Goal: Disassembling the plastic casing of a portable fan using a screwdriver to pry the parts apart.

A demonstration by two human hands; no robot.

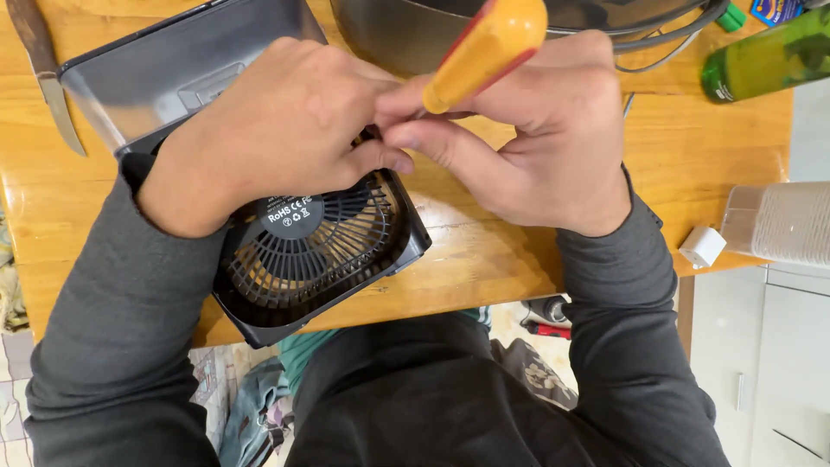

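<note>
A small black square fan (320,259) lies grille-up on the wooden table (692,156), its near corner hanging over the front edge. My left hand (268,130) presses down on the fan's upper part, thumb along the grille. My right hand (536,138) grips a screwdriver with a yellow and red handle (484,47), held upright at the fan's top right corner. The screwdriver's shaft and tip are hidden behind my fingers. The fingertips of both hands meet there.
A dark flat panel (164,69) lies at the back left under my left hand. A knife (47,78) rests at the far left. A metal bowl (406,30) with cables stands behind. A green bottle (761,56), a white adapter (702,246) and a translucent container (782,223) are at the right.
</note>
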